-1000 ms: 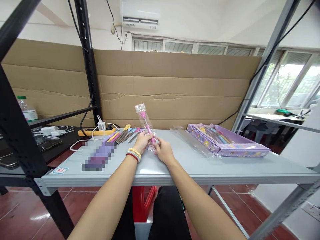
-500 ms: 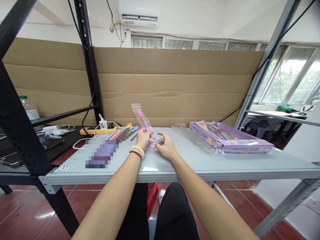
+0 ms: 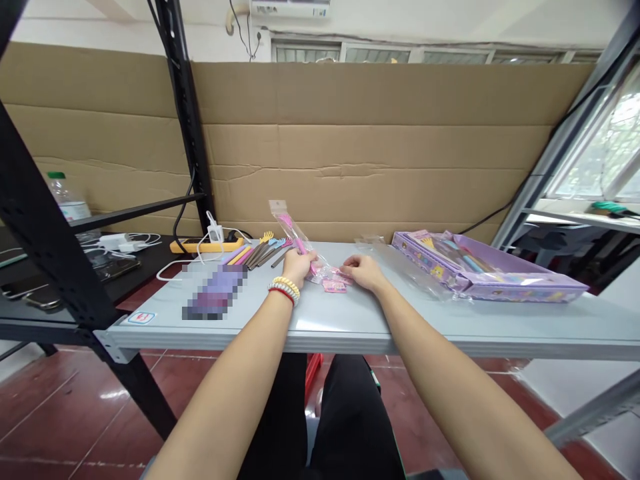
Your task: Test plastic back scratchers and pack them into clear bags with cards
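My left hand (image 3: 299, 267) is closed around a pink back scratcher (image 3: 301, 245), which leans up and to the left in a clear plastic bag (image 3: 299, 233). The bag's lower part spreads toward my right hand (image 3: 364, 272), whose thumb and fingers pinch its edge beside some pink printed pieces. A small pink printed card (image 3: 335, 286) shows on the tabletop between my hands. Left of my left hand lie several back scratchers (image 3: 260, 253) with coloured claw heads and metal or coloured handles.
On the right stands an open purple box (image 3: 520, 293) holding coloured sticks, with clear plastic wrapping (image 3: 415, 270) beside it. A yellow power strip (image 3: 187, 246) with a white charger and cable sits at the back left. Black rack posts and a cardboard panel (image 3: 350, 147) border the table (image 3: 280, 313).
My right hand has moved to the right, away from my left, and the bag's lower end has spread out. The pink card has come into view. The camera view has tilted down.
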`<state>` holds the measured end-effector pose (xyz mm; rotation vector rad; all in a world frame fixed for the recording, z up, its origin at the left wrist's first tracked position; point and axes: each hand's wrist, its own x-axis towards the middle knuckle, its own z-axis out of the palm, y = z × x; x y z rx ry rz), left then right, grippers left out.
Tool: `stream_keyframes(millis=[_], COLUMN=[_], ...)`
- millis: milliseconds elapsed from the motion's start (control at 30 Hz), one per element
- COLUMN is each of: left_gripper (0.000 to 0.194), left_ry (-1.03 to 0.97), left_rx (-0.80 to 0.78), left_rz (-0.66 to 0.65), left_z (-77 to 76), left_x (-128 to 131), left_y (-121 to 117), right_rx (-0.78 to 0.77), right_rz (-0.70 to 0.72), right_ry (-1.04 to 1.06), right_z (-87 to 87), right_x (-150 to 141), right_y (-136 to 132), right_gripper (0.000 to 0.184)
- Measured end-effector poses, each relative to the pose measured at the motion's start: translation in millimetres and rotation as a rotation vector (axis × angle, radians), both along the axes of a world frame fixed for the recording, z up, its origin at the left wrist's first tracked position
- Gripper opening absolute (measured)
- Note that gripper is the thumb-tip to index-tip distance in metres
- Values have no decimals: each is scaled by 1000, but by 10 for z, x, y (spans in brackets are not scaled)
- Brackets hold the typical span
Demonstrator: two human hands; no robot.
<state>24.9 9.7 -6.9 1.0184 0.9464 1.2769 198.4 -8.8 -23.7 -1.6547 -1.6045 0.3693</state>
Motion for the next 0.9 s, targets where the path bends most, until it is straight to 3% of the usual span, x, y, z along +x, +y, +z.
stream_keyframes(millis=[167, 267, 400, 600, 733, 900], left_gripper=[5, 5, 7, 13, 15, 13], left_ry=[-104, -102, -64, -42, -13, 14], left_rx=[-60, -44, -33, -30, -37, -19], left_rz=[17, -12, -77, -127, -162, -224], left_z=[0, 4, 9, -4, -14, -14], left_x=[-15, -20, -18, 6, 18, 1], left_y=[10, 1, -19, -50, -60, -65], right_rx=[80, 53, 103, 73, 156, 248], right_rz=[440, 537, 504, 467, 411, 355], right_ry=[196, 292, 353, 194, 74, -17], right_z=[18, 2, -12, -4, -15, -19], right_x=[-207, -291, -291, -294, -284, -261], right_y=[-148, -153, -136, -185, -161, -124], right_gripper=[65, 71, 63, 61, 58, 38])
